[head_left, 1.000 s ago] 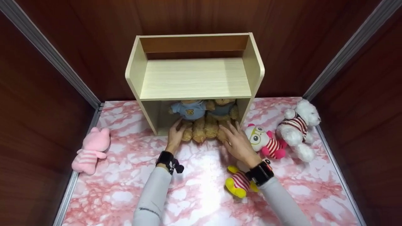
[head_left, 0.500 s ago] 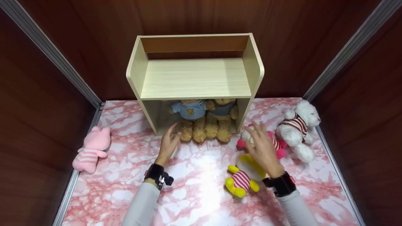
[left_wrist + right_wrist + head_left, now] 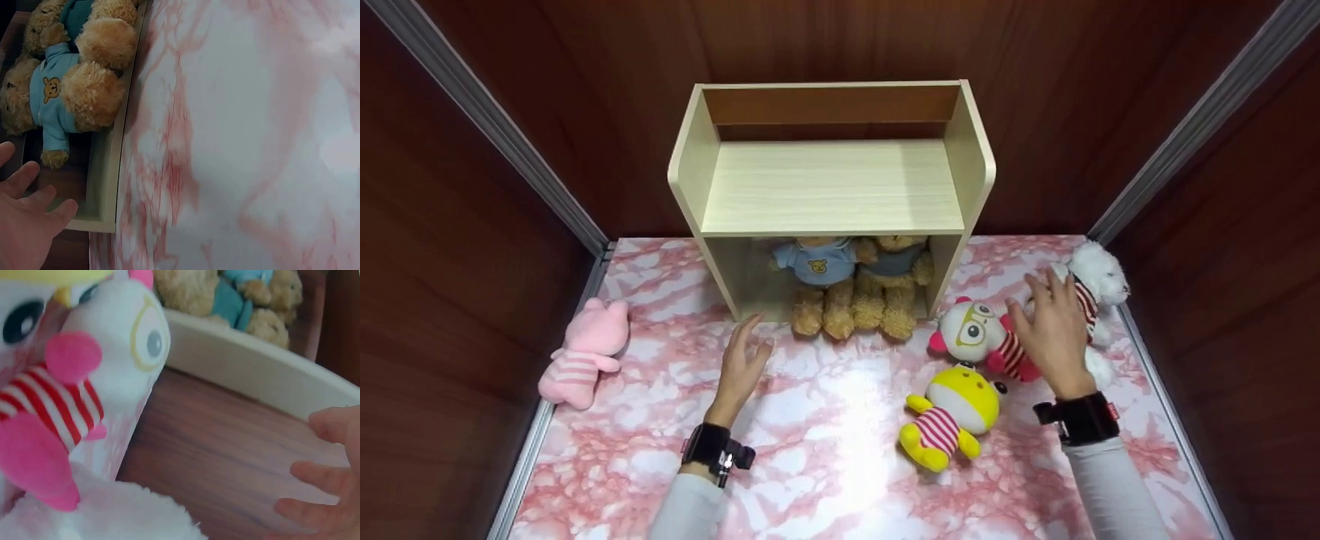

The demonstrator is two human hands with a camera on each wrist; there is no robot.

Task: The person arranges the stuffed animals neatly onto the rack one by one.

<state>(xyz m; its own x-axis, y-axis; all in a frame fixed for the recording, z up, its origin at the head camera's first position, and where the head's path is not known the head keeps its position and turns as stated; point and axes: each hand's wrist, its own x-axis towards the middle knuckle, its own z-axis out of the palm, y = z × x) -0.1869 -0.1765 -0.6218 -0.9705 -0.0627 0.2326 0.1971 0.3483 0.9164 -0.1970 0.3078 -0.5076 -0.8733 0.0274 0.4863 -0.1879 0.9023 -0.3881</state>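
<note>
Two brown teddy bears sit side by side in the lower compartment of a pale wooden shelf (image 3: pixel 832 187), legs poking out at the front. One wears a light blue hoodie (image 3: pixel 819 262); the other has a darker top (image 3: pixel 891 261), teal in the left wrist view. My left hand (image 3: pixel 741 371), fingers spread and holding nothing, is near the shelf's front left corner. Over at the right, my right hand (image 3: pixel 1054 337) reaches with extended fingers above a white plush bear (image 3: pixel 1101 274) in a striped top, hiding part of it. Just left of that hand lies a pink-and-white plush with yellow glasses (image 3: pixel 969 331).
A yellow-and-white plush (image 3: pixel 960 401) in a striped shirt lies in front of the glasses plush. Far left is a pink plush (image 3: pixel 592 334). Dark wood panels (image 3: pixel 457 247) with metal edge rails enclose the pink marbled tabletop (image 3: pixel 810 465) on the left, right and back.
Both hands have left the teddy bears' legs. My left hand has drawn back toward the left, and my right hand has swept right, past the glasses plush to the white bear.
</note>
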